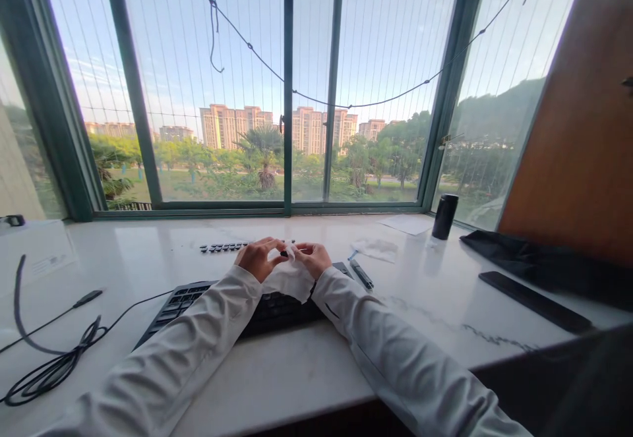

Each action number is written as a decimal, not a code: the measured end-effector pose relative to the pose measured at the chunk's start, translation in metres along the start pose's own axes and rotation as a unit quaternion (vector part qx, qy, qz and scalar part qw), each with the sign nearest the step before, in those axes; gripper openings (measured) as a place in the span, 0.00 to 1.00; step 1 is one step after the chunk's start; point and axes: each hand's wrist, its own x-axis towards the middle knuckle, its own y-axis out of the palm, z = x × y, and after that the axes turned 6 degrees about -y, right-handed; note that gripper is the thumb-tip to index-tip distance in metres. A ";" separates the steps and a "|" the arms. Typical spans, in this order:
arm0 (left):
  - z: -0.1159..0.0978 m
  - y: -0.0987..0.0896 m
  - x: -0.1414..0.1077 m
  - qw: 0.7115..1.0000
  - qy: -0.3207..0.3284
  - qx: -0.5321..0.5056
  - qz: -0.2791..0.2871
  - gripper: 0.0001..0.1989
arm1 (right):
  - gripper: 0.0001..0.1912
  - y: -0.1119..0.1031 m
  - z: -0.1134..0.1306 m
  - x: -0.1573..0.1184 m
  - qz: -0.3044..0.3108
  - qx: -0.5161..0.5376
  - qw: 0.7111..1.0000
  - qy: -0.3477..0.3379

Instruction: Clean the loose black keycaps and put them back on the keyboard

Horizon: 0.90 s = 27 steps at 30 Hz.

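Observation:
Above the black keyboard (163,312), my two hands meet close together. My left hand (260,259) is closed, pinching a small black piece that looks like a keycap (283,253). My right hand (312,260) is closed on a white tissue (291,280), pressing part of it against the small piece. The tissue's loose end hangs down over the keyboard and hides some of its keys. Just behind my left hand, several loose black keycaps (217,248) stand in rows on the white countertop (297,358).
To the right lie a slim dark tool (361,274), a crumpled white tissue (374,250) and a long black bar (534,301). A black cylinder (444,217) stands by the window. Coiled black cable (64,364) and a white box (37,252) are at left.

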 end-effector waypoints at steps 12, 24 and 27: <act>0.002 -0.018 0.009 0.998 -0.054 -0.027 -0.014 0.10 | 0.19 -0.011 0.002 0.002 -0.081 -0.090 0.992 -0.025; 0.076 -0.063 0.025 0.928 -0.243 -0.093 0.265 0.23 | 0.14 -0.007 0.016 -0.010 -0.036 -0.313 0.937 -0.150; 0.090 -0.068 0.020 0.890 -0.265 -0.123 0.351 0.24 | 0.15 -0.007 0.016 -0.011 -0.028 -0.330 0.932 -0.149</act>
